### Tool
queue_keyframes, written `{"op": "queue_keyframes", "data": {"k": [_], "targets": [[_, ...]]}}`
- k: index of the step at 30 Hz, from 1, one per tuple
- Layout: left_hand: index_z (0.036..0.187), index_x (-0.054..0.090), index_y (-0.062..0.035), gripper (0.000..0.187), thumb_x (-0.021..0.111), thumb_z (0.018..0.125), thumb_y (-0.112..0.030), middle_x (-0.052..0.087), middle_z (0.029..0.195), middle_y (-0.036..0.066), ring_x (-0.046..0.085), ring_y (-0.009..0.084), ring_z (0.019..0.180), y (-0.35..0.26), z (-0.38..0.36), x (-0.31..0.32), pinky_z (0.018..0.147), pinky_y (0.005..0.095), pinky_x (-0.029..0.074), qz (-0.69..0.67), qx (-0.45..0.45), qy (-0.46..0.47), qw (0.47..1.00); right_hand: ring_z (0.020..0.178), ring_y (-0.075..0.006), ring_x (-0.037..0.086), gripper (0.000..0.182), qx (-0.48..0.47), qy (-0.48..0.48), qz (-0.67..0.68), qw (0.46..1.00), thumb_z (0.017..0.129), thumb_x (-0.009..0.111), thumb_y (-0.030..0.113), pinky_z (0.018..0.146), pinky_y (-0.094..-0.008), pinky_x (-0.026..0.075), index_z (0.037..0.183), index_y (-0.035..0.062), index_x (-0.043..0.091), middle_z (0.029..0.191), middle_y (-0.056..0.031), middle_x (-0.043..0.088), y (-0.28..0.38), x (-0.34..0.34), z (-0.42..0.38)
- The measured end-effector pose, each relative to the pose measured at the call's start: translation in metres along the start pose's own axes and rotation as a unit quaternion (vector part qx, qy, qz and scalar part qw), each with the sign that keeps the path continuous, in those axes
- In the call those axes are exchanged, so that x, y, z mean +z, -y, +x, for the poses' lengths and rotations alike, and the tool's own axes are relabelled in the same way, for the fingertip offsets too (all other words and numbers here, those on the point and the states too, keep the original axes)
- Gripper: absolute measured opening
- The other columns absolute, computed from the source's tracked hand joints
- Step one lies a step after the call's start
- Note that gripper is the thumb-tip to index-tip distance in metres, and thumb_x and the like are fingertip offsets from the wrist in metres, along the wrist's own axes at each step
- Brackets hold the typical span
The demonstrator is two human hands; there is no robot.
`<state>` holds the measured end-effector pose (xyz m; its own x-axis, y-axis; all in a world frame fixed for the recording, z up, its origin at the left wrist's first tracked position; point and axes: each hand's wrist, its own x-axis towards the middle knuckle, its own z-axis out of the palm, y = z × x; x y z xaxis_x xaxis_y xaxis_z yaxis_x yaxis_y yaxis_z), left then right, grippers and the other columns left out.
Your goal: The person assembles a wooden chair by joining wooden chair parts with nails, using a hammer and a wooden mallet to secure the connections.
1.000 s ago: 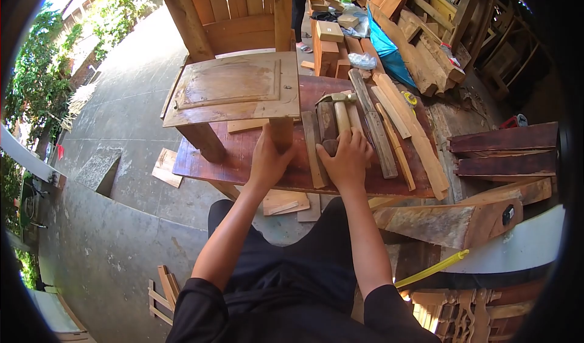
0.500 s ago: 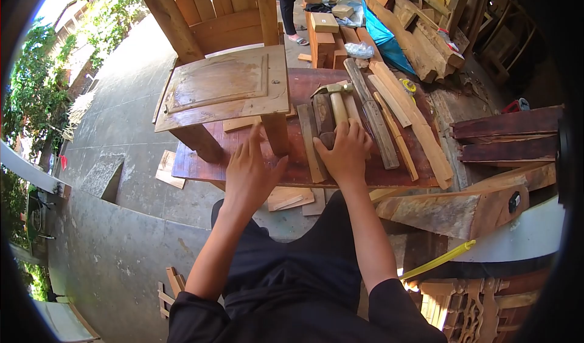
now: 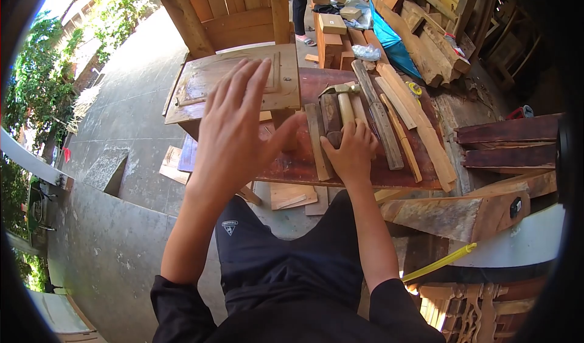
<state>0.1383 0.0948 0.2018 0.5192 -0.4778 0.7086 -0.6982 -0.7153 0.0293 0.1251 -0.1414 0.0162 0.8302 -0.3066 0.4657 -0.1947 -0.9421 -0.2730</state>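
My left hand (image 3: 234, 127) is raised with fingers spread and holds nothing. Behind it, partly hidden, is the panelled wooden seat (image 3: 188, 84) of a chair-like piece. My right hand (image 3: 351, 154) is closed over the lower handle of a hammer (image 3: 345, 107), which lies on the red-brown table (image 3: 286, 171). Its thumb reaches beside the end of a dark wooden piece (image 3: 330, 113). A flat wooden strip (image 3: 318, 142) lies to the left of these. Much of the hammer's grip is hidden under the fingers.
Several wood strips (image 3: 420, 127) and a weathered stick (image 3: 380, 124) lie right of my right hand. A yellow tape roll (image 3: 415, 88) sits beyond. Stacked timber (image 3: 426, 45) and a person's leg (image 3: 299, 8) are at the back. Wooden offcuts (image 3: 292, 195) lie below the table edge.
My left hand has risen from beside the seat's front leg and now covers part of the seat. My right hand has stayed at the hammer handle. The view has shifted slightly.
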Motion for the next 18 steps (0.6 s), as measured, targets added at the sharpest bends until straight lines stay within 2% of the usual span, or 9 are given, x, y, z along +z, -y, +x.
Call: {"op": "queue_keyframes", "data": {"k": [1,7,11,14,18], "targets": [[0.158,0.047,-0.0009,0.089,0.081,0.092,-0.049,0.052,0.159,0.020,0.048,0.0377,0.148,0.003,-0.003,0.007,0.125,0.0496,0.037,0.014,-0.003,0.029,0.999,0.134,-0.0381,0.051,0.067,0.000,0.000,0.000,1.000,0.087,0.081,0.049,0.116,-0.0594,0.037,0.127,0.0003,0.057,0.133,-0.0208,0.056,0.000,-0.001,0.000],[0.156,0.049,-0.0008,0.093,0.087,0.085,-0.047,0.053,0.159,0.019,0.050,0.0373,0.147,0.003,-0.011,0.027,0.126,0.0510,0.036,0.015,-0.018,0.024,0.999,0.134,-0.0381,0.051,0.067,0.004,0.008,-0.002,1.000,0.087,0.080,0.050,0.116,-0.0592,0.037,0.126,0.0003,0.058,0.135,-0.0214,0.056,-0.001,0.000,0.000],[0.153,0.052,-0.0023,0.089,0.091,0.081,-0.039,0.057,0.156,0.017,0.054,0.0353,0.144,0.004,-0.011,0.036,0.124,0.0494,0.038,0.020,-0.029,-0.011,0.999,0.135,-0.0387,0.051,0.068,0.021,0.038,0.014,0.999,0.088,0.080,0.050,0.117,-0.0594,0.036,0.127,-0.0002,0.058,0.137,-0.0223,0.056,0.002,-0.004,0.002],[0.150,0.055,-0.0036,0.085,0.091,0.080,-0.035,0.060,0.153,0.015,0.056,0.0339,0.143,0.003,-0.009,0.043,0.122,0.0485,0.039,0.021,-0.035,-0.040,0.998,0.136,-0.0395,0.051,0.069,0.008,-0.001,0.007,1.000,0.089,0.078,0.053,0.117,-0.0596,0.036,0.127,-0.0006,0.059,0.139,-0.0230,0.056,0.001,-0.002,0.000],[0.147,0.057,-0.0047,0.080,0.090,0.081,-0.033,0.061,0.151,0.014,0.057,0.0325,0.142,-0.001,-0.008,0.045,0.122,0.0485,0.040,0.031,-0.045,-0.054,0.997,0.136,-0.0403,0.051,0.062,0.016,-0.002,0.030,0.999,0.098,0.068,0.055,0.117,-0.0600,0.035,0.123,-0.0008,0.063,0.137,-0.0238,0.056,0.000,-0.004,0.002]]}}
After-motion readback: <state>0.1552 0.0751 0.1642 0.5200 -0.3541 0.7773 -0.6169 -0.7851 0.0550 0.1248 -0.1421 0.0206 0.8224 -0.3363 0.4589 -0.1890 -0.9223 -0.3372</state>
